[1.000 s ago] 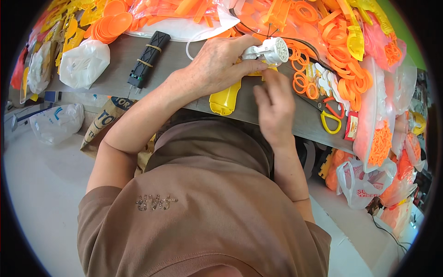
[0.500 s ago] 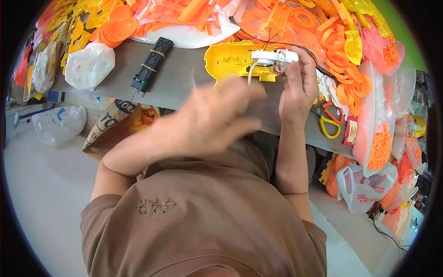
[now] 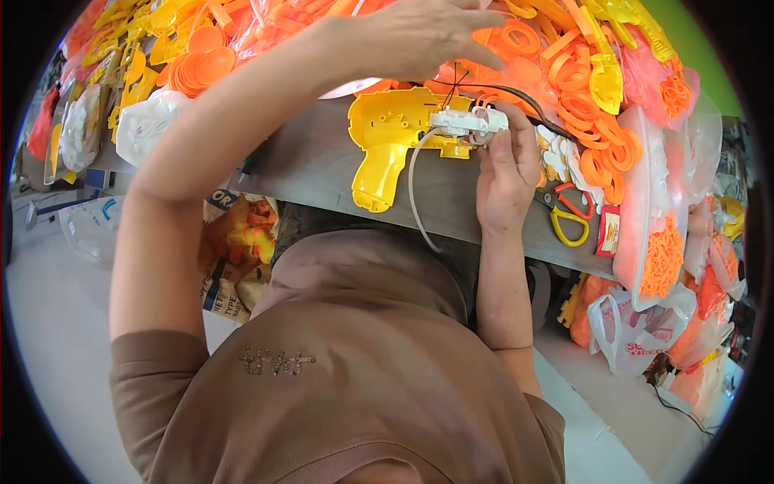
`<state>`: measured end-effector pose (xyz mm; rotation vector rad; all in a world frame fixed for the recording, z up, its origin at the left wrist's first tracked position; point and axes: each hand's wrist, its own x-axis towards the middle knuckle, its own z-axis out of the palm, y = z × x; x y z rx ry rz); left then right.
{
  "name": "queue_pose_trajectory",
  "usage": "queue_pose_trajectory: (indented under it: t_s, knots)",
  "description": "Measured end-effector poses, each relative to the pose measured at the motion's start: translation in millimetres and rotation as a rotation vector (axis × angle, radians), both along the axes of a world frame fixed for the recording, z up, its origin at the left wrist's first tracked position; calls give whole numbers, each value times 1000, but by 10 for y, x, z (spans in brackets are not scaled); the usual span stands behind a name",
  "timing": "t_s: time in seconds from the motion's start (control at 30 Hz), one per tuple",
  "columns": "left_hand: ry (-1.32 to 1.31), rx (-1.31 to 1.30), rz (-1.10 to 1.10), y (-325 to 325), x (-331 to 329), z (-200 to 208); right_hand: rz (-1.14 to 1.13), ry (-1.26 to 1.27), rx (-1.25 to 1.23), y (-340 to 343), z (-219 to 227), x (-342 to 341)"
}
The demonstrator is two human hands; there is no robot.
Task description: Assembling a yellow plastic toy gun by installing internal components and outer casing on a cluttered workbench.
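Note:
My right hand (image 3: 506,179) pinches a white plastic mechanism (image 3: 463,123) between thumb and fingers. It lies over the upper right part of a yellow pistol-shaped half shell (image 3: 379,173), open side up. From the mechanism a thin clear tube (image 3: 412,181) curves down past the table's near edge. Thin dark wires (image 3: 455,78) rise just behind it. Stretched across the table, my left hand (image 3: 415,36) is above the heap of orange parts at the back. Its fingers are spread, and nothing shows in them.
Orange and yellow plastic parts (image 3: 524,56) heap along the table's back. Yellow-and-red-handled scissors (image 3: 570,226) lie right of my right forearm. Further right stands a clear container (image 3: 637,234) with small orange pieces. A white bag (image 3: 149,125) is at left, partly behind my left arm.
My left hand has swung from in front of the yellow shell up and away over the orange heap, uncovering the shell's grip and the tube. My right hand and the mechanism have shifted slightly left.

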<state>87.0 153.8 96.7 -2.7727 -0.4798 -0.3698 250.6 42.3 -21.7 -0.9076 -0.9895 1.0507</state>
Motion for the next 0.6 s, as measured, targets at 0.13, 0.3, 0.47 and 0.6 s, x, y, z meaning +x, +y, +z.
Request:
queue_pose_trajectory:
  t_s: [0.13, 0.3, 0.47, 0.6]
  knots:
    - [405, 255, 52, 284, 180, -165, 5, 32, -51, -33, 30, -27]
    - [96, -60, -371, 480, 103, -75, 25, 111, -43, -45, -18, -2]
    - [131, -100, -106, 64, -272, 54, 98, 210, -1, -58, 17, 17]
    - [136, -477, 242, -193, -617, -109, 28, 105, -57, -65, -10, 15]
